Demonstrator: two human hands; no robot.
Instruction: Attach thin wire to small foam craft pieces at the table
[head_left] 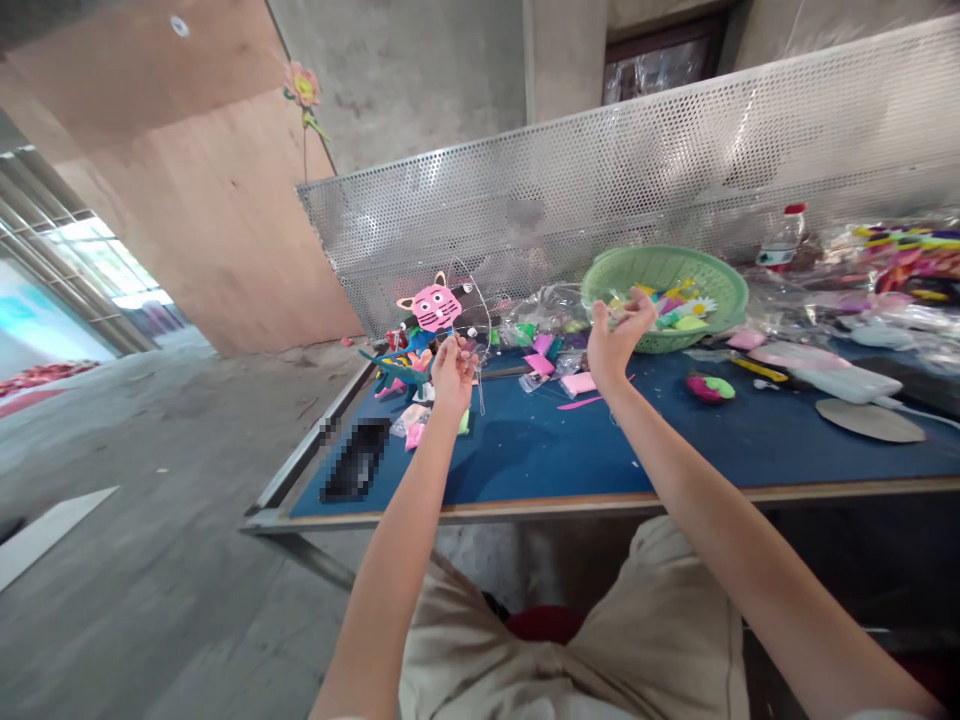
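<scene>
My left hand [453, 374] is raised over the left side of the table, its fingers pinched on a thin pale wire [490, 325] that loops up and hangs below the hand. Right behind its fingertips is a pink cat face [435, 308] with whiskers and eyes; whether the hand touches it I cannot tell. Teal and blue clay figures [409, 375] are beside that hand. My right hand [621, 342] is held up in front of the green basket [724, 290], fingers apart and partly curled, with nothing visible in them.
The blue tabletop [540, 455] carries pink packets [579, 383], a dark phone-like slab [356, 460], a magenta-and-green lump [709, 389], a yellow cutter [759, 370] and a white device [847, 375]. A perforated metal panel [480, 210] rises behind. A red-capped bottle [784, 240] stands at back right.
</scene>
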